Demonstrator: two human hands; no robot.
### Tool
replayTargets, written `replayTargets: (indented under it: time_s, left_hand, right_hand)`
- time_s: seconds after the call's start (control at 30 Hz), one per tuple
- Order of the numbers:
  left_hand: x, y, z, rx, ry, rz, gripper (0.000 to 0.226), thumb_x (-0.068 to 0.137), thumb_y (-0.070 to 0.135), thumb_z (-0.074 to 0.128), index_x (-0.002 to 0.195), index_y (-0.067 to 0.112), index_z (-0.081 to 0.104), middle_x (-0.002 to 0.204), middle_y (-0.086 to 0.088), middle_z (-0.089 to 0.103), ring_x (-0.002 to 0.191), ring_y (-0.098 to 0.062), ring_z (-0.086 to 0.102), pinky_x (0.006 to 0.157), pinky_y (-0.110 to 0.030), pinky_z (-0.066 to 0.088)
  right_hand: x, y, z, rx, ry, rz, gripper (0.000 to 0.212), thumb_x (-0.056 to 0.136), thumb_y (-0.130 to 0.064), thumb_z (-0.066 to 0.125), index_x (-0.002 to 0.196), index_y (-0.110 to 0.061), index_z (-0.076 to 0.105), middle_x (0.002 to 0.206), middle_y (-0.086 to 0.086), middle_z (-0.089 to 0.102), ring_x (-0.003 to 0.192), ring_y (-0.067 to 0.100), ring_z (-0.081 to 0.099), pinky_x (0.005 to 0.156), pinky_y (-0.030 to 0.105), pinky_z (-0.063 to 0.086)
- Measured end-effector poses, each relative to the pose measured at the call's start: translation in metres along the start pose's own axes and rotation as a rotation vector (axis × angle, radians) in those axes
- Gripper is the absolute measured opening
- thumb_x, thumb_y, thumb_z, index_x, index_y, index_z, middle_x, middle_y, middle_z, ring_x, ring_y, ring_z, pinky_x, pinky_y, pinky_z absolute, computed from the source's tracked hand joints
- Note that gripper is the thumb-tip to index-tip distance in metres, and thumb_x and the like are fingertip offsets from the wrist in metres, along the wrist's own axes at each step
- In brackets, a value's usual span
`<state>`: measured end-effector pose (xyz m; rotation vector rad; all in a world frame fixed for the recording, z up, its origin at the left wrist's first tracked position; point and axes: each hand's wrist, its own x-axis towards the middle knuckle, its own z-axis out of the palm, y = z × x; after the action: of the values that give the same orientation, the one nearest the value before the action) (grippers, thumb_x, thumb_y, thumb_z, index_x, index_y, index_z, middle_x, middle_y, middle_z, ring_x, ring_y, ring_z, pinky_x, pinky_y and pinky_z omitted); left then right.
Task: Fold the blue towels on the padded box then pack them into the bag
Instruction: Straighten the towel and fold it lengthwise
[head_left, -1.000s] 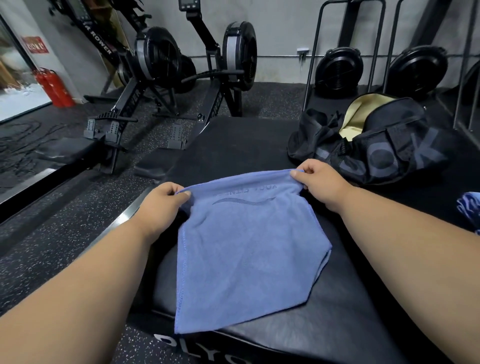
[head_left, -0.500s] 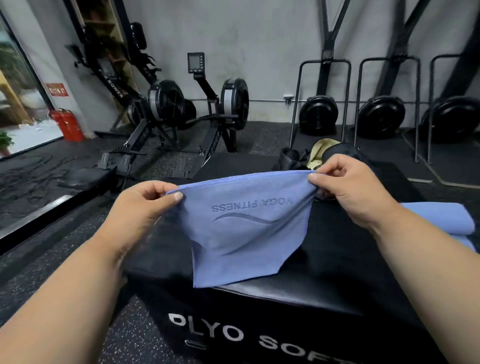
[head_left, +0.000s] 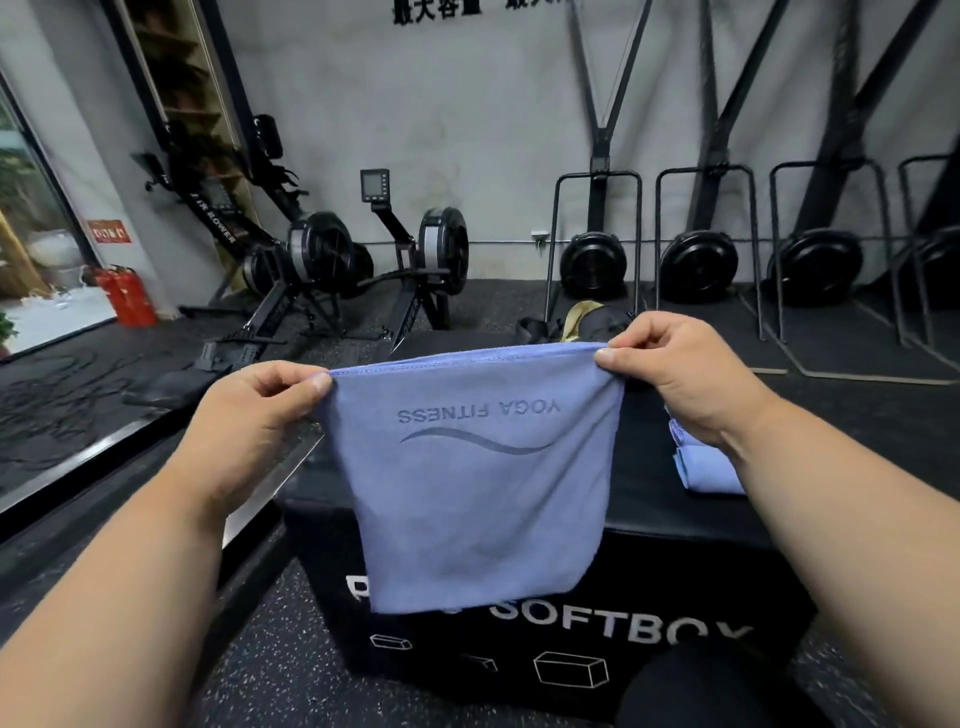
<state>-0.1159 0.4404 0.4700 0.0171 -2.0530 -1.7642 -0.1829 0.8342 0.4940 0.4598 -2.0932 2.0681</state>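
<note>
A blue towel (head_left: 478, 493) printed "YOGA FITNESS" hangs in the air in front of the black padded box (head_left: 649, 597). My left hand (head_left: 254, 415) pinches its top left corner and my right hand (head_left: 675, 374) pinches its top right corner, holding the top edge taut. The towel's lower edge covers part of the box's white lettering. More blue towels (head_left: 701, 467) lie on the box top at the right, partly hidden by my right forearm. The black bag (head_left: 592, 319) with a tan lining shows just above the towel's top edge, mostly hidden.
Black rowing machines (head_left: 337, 260) stand on the floor at the back left. Metal racks with round black weights (head_left: 696, 265) line the back wall on the right. A red fire extinguisher (head_left: 124, 296) sits by the glass door at the left. A dark knee (head_left: 691, 686) is at the bottom.
Both hands have lifted the towel off the box top and raised it higher, so it now hangs free. The view has tilted upward and the bag has become mostly hidden.
</note>
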Motion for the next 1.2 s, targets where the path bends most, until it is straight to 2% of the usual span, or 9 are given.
replayTargets:
  time_s: [0.17,0.3,0.43,0.5,0.63,0.8,0.97,1.1,1.2]
  left_hand:
    - [-0.027,0.008,0.001,-0.075,-0.037,-0.100,0.012,0.098,0.012,0.070,0.101,0.003,0.076,0.098,-0.017,0.077,0.089,-0.021,0.069,0.090,-0.036,0.054]
    - [-0.043,0.011,0.002,-0.127,-0.032,-0.108,0.008,0.099,0.011,0.067,0.103,0.005,0.071,0.090,-0.007,0.073,0.081,-0.015,0.068,0.078,-0.025,0.056]
    - [-0.055,0.007,0.001,-0.218,-0.048,-0.153,0.011,0.091,0.018,0.074,0.099,0.012,0.069,0.091,-0.006,0.069,0.082,-0.018,0.062,0.082,-0.032,0.046]
    - [-0.058,0.007,0.004,-0.235,-0.043,-0.159,0.001,0.096,0.012,0.067,0.097,0.011,0.067,0.086,-0.003,0.068,0.079,-0.015,0.062,0.082,-0.031,0.046]
    - [-0.057,0.012,0.009,-0.250,-0.029,-0.160,0.013,0.099,0.009,0.063,0.089,0.016,0.068,0.080,0.003,0.068,0.073,-0.008,0.063,0.079,-0.027,0.046]
    - [-0.055,0.010,0.015,-0.163,-0.003,-0.155,0.017,0.098,0.007,0.067,0.090,0.021,0.072,0.085,0.008,0.070,0.085,-0.010,0.059,0.077,-0.027,0.043]
    - [-0.058,0.009,0.026,-0.115,-0.007,-0.122,0.018,0.097,0.006,0.069,0.109,0.020,0.071,0.099,0.004,0.079,0.084,-0.004,0.066,0.078,-0.026,0.045]
    - [-0.059,0.004,0.036,-0.109,-0.016,-0.118,0.017,0.097,0.005,0.069,0.109,0.017,0.070,0.098,0.002,0.079,0.085,-0.007,0.066,0.080,-0.027,0.045]
    - [-0.058,-0.004,0.041,-0.108,0.002,-0.135,0.016,0.098,0.004,0.068,0.109,0.016,0.069,0.090,0.006,0.078,0.080,-0.005,0.065,0.077,-0.026,0.045]
  right_hand:
    - [-0.027,0.001,0.004,-0.076,-0.083,0.036,0.025,0.085,0.006,0.080,0.077,-0.011,0.062,0.071,-0.002,0.064,0.065,0.006,0.056,0.067,0.017,0.046]
    - [-0.045,0.003,0.002,0.038,-0.077,0.072,0.025,0.086,0.009,0.076,0.078,-0.010,0.062,0.096,0.011,0.077,0.084,0.011,0.070,0.081,0.022,0.055]
    - [-0.059,0.011,-0.001,0.155,-0.086,0.135,0.026,0.088,0.009,0.072,0.078,-0.010,0.058,0.107,0.015,0.079,0.096,0.020,0.073,0.084,0.024,0.057]
    - [-0.066,0.017,-0.003,0.175,-0.129,0.162,0.027,0.089,0.010,0.071,0.079,-0.010,0.055,0.113,0.017,0.078,0.104,0.023,0.073,0.089,0.027,0.056]
    - [-0.075,0.029,-0.008,0.212,-0.298,0.252,0.030,0.092,0.014,0.062,0.080,-0.009,0.048,0.122,0.021,0.074,0.119,0.029,0.071,0.096,0.037,0.053]
    - [-0.074,0.046,-0.024,0.182,-0.357,0.345,0.031,0.091,0.013,0.066,0.081,-0.012,0.050,0.095,0.017,0.073,0.083,0.022,0.063,0.068,0.024,0.052]
    - [-0.078,0.061,-0.030,-0.115,-0.253,0.266,0.032,0.071,-0.015,0.086,0.081,-0.011,0.057,0.097,0.021,0.077,0.086,0.024,0.063,0.083,0.041,0.048]
    - [-0.082,0.074,-0.033,-0.111,-0.169,0.219,0.028,0.082,0.003,0.083,0.078,-0.009,0.058,0.092,0.013,0.079,0.085,0.020,0.067,0.087,0.038,0.052]
    - [-0.083,0.085,-0.034,-0.092,-0.083,0.176,0.021,0.083,0.002,0.084,0.081,-0.010,0.066,0.088,0.009,0.078,0.080,0.016,0.065,0.085,0.036,0.051]
